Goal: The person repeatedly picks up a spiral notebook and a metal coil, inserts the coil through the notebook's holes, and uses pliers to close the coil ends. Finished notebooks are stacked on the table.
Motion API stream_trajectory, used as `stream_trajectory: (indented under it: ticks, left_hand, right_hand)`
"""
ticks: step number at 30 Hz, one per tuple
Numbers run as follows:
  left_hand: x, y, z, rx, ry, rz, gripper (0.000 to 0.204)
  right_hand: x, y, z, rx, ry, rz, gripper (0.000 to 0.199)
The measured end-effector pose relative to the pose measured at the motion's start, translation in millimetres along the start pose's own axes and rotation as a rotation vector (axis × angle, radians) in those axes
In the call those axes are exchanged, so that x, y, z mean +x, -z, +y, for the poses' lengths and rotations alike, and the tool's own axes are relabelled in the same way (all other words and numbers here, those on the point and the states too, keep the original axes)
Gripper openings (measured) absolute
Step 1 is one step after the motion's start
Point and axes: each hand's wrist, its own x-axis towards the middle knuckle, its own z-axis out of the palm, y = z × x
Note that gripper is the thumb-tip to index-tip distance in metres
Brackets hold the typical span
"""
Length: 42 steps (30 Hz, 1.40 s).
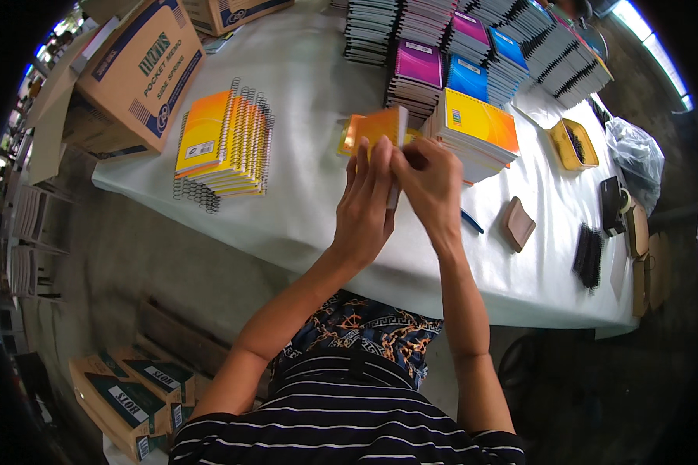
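Observation:
A small orange notebook [384, 124] is raised over the table in front of me. My left hand [364, 198] grips it from below, fingers extended along its cover. At its right edge my right hand [433, 174] is closed with the fingers curled in a pinch; what lies between them is hidden. Just behind the hands, to the right, stands a stack of yellow-orange notebooks [473, 132]. Left of them, another stack of orange notebooks [205, 147] has wire coils sticking out along its sides.
Tall stacks of purple [419, 62] and blue notebooks [468, 77] fill the back. At right are a brown pad [518, 225], a blue pen-like tool [471, 221], black coils [588, 257] and a yellow tub [574, 145]. A carton [136, 77] stands at the left edge.

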Motion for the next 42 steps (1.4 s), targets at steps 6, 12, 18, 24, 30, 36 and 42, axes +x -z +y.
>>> stream_trajectory:
  ticks: [6, 12, 18, 24, 30, 36, 42]
  left_hand:
    - [8, 41, -17, -0.861, 0.164, -0.627, 0.057]
    - [-13, 14, -53, -1.117, 0.374, -0.720, 0.050]
    - [-13, 26, -46, -0.818, 0.393, -0.627, 0.081]
    - [15, 23, 25, 0.164, -0.238, -0.545, 0.079]
    - [5, 8, 21, 0.291, -0.325, -0.632, 0.057]
    - [14, -2, 30, 0.233, -0.317, -0.684, 0.057]
    - [14, 2, 30, 0.250, -0.271, -0.722, 0.061]
  right_hand:
    - [-59, 61, 65, 0.170, 0.088, -0.022, 0.075]
    - [-92, 26, 85, 0.637, -0.254, -0.226, 0.025]
    - [-99, 11, 88, 0.675, -0.264, -0.174, 0.023]
    - [-110, 5, 99, 0.597, -0.235, -0.176, 0.024]
    - [-70, 132, 142, 0.036, 0.108, 0.031, 0.048]
    - [-53, 414, 325, -1.117, -0.383, 0.642, 0.093]
    - [-71, 423, 367, -1.076, -1.035, 0.359, 0.115]
